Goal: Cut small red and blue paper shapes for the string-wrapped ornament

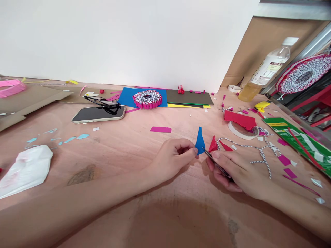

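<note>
My left hand (181, 153) pinches the lower left edge of a small blue paper piece (200, 140), which stands upright with a narrow top. My right hand (232, 168) is closed around slim dark metal tweezers (219, 166). Their pointed tip meets the lower right part of the blue piece; whether it grips or only touches, I cannot tell. Just behind my right fingers lie red paper scraps (213, 144) and a black-and-white twisted cord (240, 143). A magenta paper strip (160, 129) rests on the table beyond my left hand.
Farther back are a phone (99, 114) with glasses (103, 101) on it, and a coiled paper disc (148, 99) on blue card. To the right stand a tape roll (243, 132), a bottle (269, 70) and a green packet (297, 137). A crumpled tissue (28, 168) lies left.
</note>
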`<state>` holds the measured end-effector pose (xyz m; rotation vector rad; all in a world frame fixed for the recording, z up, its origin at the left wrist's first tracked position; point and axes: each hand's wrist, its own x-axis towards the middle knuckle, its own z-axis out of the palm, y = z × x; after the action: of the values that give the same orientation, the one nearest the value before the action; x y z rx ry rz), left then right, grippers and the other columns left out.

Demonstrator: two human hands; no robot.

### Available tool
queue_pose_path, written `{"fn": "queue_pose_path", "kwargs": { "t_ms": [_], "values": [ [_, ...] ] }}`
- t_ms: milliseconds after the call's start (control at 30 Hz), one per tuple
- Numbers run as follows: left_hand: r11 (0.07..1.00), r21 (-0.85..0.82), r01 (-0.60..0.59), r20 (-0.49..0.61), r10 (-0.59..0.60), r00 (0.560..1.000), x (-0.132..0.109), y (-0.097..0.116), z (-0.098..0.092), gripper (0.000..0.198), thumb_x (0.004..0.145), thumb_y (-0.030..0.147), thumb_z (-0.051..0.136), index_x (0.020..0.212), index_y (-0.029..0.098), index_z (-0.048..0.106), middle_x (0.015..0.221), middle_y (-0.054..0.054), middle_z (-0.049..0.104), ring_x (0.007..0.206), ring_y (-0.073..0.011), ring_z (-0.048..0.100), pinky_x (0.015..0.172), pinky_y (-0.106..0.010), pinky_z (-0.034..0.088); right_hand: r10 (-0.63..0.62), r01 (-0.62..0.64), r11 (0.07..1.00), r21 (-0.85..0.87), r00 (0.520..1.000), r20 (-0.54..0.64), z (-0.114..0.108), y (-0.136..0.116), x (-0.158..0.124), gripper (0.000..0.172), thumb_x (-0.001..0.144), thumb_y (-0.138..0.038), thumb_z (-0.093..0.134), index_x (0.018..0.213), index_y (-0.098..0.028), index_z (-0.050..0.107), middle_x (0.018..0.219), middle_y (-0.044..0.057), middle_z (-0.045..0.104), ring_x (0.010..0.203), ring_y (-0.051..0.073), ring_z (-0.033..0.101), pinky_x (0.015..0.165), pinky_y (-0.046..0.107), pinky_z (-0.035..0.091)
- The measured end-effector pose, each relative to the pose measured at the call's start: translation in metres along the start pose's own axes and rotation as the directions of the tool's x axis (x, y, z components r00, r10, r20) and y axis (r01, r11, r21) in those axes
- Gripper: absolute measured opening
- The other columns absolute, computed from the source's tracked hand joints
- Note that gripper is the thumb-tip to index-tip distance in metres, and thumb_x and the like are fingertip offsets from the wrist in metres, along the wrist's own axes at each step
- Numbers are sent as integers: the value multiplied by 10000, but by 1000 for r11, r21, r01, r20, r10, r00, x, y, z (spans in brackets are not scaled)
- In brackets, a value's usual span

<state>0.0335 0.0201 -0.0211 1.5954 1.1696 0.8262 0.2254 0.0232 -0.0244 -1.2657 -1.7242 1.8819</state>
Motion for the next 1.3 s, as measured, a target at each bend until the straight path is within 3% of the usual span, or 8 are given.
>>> {"fn": "queue_pose_path", "kwargs": {
  "t_ms": [367, 867, 1300],
  "values": [
    [1000, 3, 16, 10, -16, 1000, 0, 1, -1, 227, 804, 220, 446, 628, 146, 567, 554, 42, 429, 548, -100, 390, 497, -203, 287, -10, 10, 1000, 4, 1000, -9, 0, 1, 0, 400, 916, -488, 321, 668, -194, 433, 432, -63, 392, 348, 59, 307, 322, 160, 161],
    [998, -48, 51, 24, -49, 998, -1, 1, -1, 254, 809, 218, 455, 561, 163, 450, 533, 61, 377, 512, -86, 355, 477, -211, 254, -13, 14, 1000, -11, 1000, 28, -2, -3, 0, 398, 924, -482, 283, 726, -190, 467, 451, -67, 409, 335, 47, 281, 318, 159, 162],
    [999, -29, 42, 44, -41, 998, -1, -2, 0, 221, 813, 219, 448, 608, 154, 496, 562, 55, 364, 544, -85, 359, 491, -211, 254, -7, 7, 997, -74, 1000, 9, -2, -2, 0, 440, 920, -489, 263, 639, -201, 440, 410, -57, 379, 349, 73, 298, 327, 178, 162]
  ]
}}
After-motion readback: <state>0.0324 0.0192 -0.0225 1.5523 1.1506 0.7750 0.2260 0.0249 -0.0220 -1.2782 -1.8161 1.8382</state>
